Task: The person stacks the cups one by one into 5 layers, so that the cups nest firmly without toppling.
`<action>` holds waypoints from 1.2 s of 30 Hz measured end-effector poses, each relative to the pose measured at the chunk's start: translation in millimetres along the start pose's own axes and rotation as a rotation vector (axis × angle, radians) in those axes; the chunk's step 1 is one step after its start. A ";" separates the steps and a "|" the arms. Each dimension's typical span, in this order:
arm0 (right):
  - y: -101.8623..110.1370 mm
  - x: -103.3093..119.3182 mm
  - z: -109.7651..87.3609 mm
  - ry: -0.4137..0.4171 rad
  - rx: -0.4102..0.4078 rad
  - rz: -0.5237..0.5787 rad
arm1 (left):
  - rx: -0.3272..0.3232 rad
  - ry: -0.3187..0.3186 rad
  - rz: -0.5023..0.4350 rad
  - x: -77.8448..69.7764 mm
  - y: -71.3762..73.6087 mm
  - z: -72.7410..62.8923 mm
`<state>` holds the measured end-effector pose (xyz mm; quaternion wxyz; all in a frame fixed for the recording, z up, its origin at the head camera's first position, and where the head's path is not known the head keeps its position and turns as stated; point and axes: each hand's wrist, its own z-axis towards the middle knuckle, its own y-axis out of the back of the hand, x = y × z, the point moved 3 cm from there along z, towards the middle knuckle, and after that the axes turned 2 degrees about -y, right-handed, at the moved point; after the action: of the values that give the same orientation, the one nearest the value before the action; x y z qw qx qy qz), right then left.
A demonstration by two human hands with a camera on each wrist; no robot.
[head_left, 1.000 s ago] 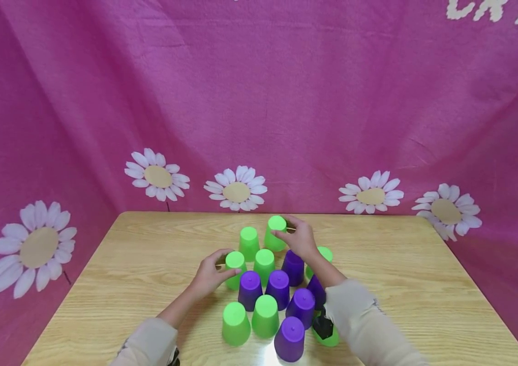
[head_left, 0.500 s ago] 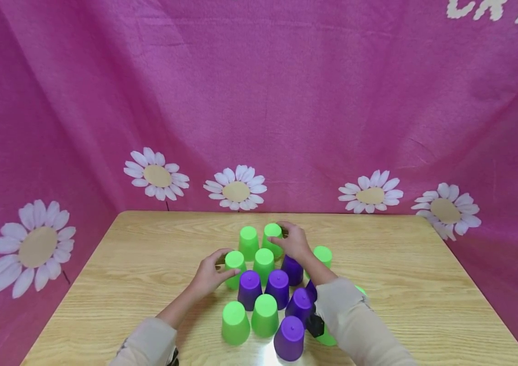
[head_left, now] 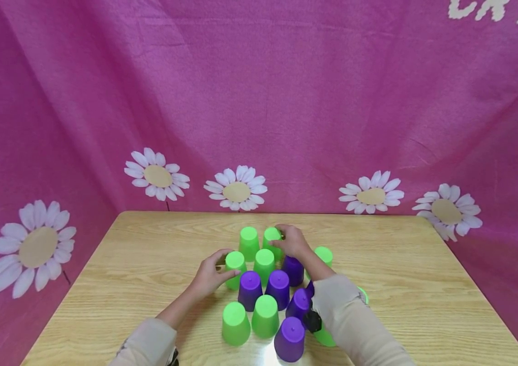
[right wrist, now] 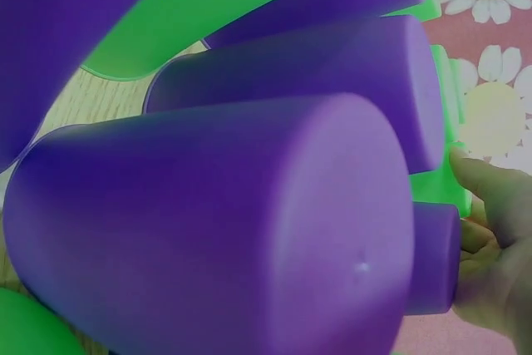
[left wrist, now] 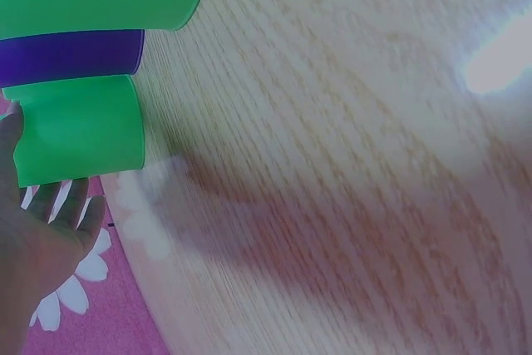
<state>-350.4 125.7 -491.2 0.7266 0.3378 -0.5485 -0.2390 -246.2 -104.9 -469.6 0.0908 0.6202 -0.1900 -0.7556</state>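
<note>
Upside-down green and purple cups stand close together on the wooden table. My left hand (head_left: 213,274) holds a green cup (head_left: 235,267) at the left of the group, thumb on its near side and fingers round the far side. In the left wrist view, the left hand (left wrist: 46,243) has its thumb against the green cup (left wrist: 79,130). At the back, my right hand (head_left: 294,241) grips another green cup (head_left: 272,245), beside a green cup (head_left: 249,244). In the right wrist view, purple cups (right wrist: 208,222) partly hide what the right hand (right wrist: 499,239) holds.
A green cup (head_left: 264,264) and purple cups (head_left: 278,290) stand between the arms. Nearer are two green cups (head_left: 236,323) and a purple cup (head_left: 290,339). The right sleeve (head_left: 355,320) partly covers more cups. A pink cloth (head_left: 259,101) with daisies hangs behind the table (head_left: 149,264).
My right hand has brought its green cup nearer and slightly left, next to the other green cup at the back. The left hand has stayed on its cup.
</note>
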 end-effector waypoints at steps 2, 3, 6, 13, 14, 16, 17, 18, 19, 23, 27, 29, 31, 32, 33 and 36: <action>-22.5 -38.4 19.0 0.021 0.002 -0.026 | 0.000 -0.005 -0.003 0.0 0.1 -0.1; -34.8 -58.2 29.5 0.017 -0.006 -0.030 | 0.000 -0.005 -0.003 0.4 0.0 0.0; -54.1 -89.7 46.5 0.003 -0.004 -0.023 | 0.005 -0.008 0.010 1.3 -0.1 0.1; -1.6 -9.8 6.7 -0.109 0.048 0.013 | 0.015 0.006 0.022 3.4 -0.6 2.0; 10.7 7.4 -2.4 -0.126 0.053 0.035 | 0.016 0.007 0.021 3.3 -0.6 2.4; 32.4 36.0 -18.2 -0.158 0.058 0.068 | 0.016 0.003 0.023 2.9 -0.6 2.7; 39.8 44.7 -23.9 -0.153 0.043 0.074 | 0.016 0.003 0.024 2.7 -0.5 2.8; 46.1 51.2 -28.9 -0.142 0.029 0.080 | 0.017 0.003 0.023 2.8 -0.4 2.8; 50.9 55.5 -32.7 -0.131 0.019 0.084 | 0.018 0.008 0.020 2.6 -0.3 2.8; 62.0 59.0 -42.4 -0.077 -0.018 0.104 | 0.018 0.013 0.025 2.9 1.2 2.1; 70.1 55.9 -47.4 -0.048 -0.030 0.150 | 0.014 0.011 0.029 1.2 4.3 1.9; 74.1 53.4 -49.8 -0.045 -0.035 0.163 | 0.015 0.010 0.030 -0.3 6.0 2.4; 78.3 51.2 -52.5 -0.048 -0.040 0.172 | 0.016 0.012 0.032 -2.3 7.7 2.9; 80.4 50.2 -54.2 -0.049 -0.040 0.174 | 0.015 0.013 0.034 -3.3 8.6 3.3; 82.4 49.0 -56.0 -0.047 -0.043 0.178 | 0.015 0.015 0.035 -4.3 9.4 3.6; 87.7 44.7 -61.1 -0.053 -0.050 0.196 | 0.014 0.016 0.045 -6.9 12.1 5.3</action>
<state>-281.2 165.1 -407.1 0.7398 0.2579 -0.5920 -0.1893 -251.0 -112.5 -457.6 0.1048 0.6225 -0.2083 -0.7470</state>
